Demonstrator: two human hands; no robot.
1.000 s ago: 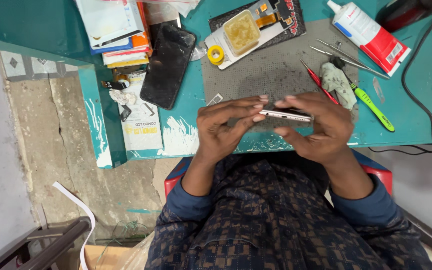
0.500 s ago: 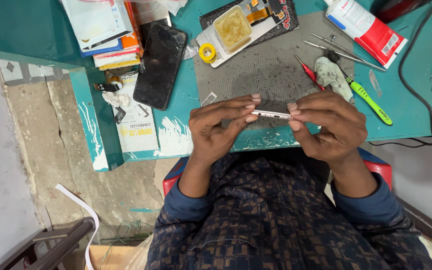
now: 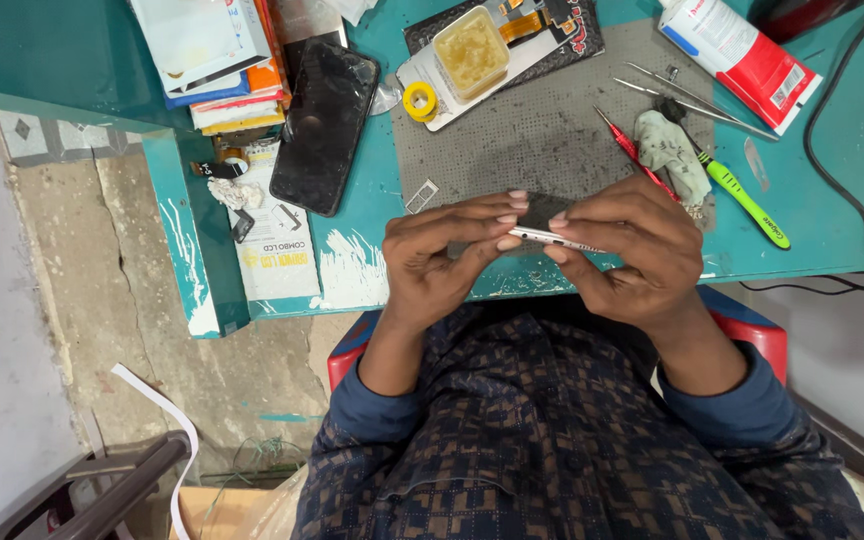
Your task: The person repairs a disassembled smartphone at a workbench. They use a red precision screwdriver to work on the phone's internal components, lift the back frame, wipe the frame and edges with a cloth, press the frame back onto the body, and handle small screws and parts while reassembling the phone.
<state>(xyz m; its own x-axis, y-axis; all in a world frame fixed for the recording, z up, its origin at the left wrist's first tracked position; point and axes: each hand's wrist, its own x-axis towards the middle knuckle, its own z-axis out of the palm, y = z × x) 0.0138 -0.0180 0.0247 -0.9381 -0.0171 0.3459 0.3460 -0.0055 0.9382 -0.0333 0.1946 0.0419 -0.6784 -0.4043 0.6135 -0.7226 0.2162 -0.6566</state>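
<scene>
At twelve o'clock from the hands a small square clear plastic tub point(image 3: 470, 52) sits on a white phone-shaped panel point(image 3: 452, 85); the tub is filled nearly to the brim with a yellowish, grainy paste and has no lid on it. Just at its eight o'clock lies a small yellow roll of tape point(image 3: 419, 101). At one o'clock a white and red tube point(image 3: 737, 55) is cut off by the top edge, as is the stack of books and papers point(image 3: 214, 55) at ten o'clock and the black cable point(image 3: 842, 130) running off at three o'clock. The left hand point(image 3: 442, 262) and right hand point(image 3: 624, 252) meet over the near edge of the grey perforated work mat point(image 3: 542, 140) on the teal table point(image 3: 822, 235), both closed in a pinch on a thin silver-edged phone point(image 3: 552, 238) held edge-on between them. Only its slim metallic side rail and a sliver of dark face show; the fingers cover its ends, so its full outline cannot be made out. At ten o'clock lies a black phone with a cracked glass face point(image 3: 324, 125); at two o'clock lie a red-handled screwdriver point(image 3: 632, 152), a green-handled tool point(image 3: 742, 198), steel tweezers point(image 3: 697, 95) and a crumpled grey-green cloth point(image 3: 674, 152).
</scene>
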